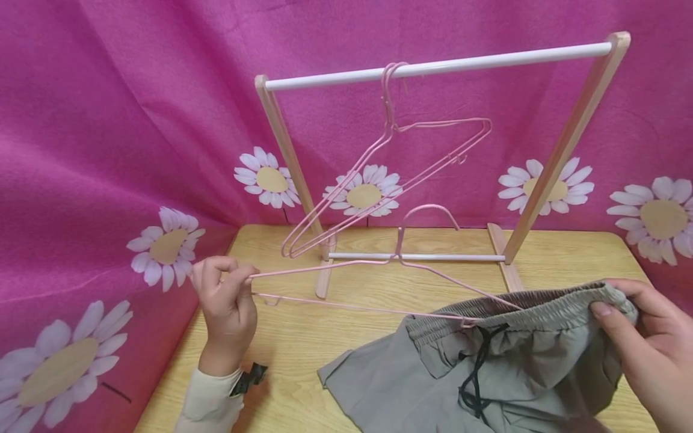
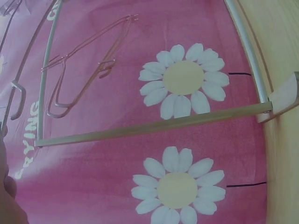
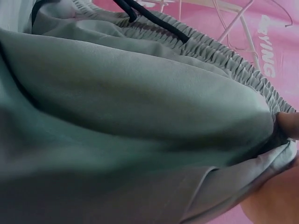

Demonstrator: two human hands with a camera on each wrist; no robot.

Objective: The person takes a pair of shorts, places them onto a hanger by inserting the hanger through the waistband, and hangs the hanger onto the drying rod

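Observation:
My left hand [image 1: 226,310] grips the left end of a pink wire hanger [image 1: 325,267], whose hook points up. The hanger's right end goes into the waist opening of grey-green pants [image 1: 541,373] and is hidden there. At the right end of the elastic waistband, my right hand [image 1: 657,343] pinches the cloth between thumb and fingers. A black drawstring [image 1: 473,385] dangles from the front of the waist. In the right wrist view the pants [image 3: 140,98] fill most of the picture, with the thumb [image 3: 287,123] on the waistband. Only a sliver of the left hand [image 2: 9,196] shows in the left wrist view.
Behind the hands stands a rack with a white top bar [image 1: 503,59] and wooden posts [image 1: 568,150]. Pink hangers [image 1: 373,150] hang from its bar. The rack rests on a wood-grain table [image 1: 287,337]. A magenta cloth with daisies [image 1: 162,102] surrounds the table's back and sides.

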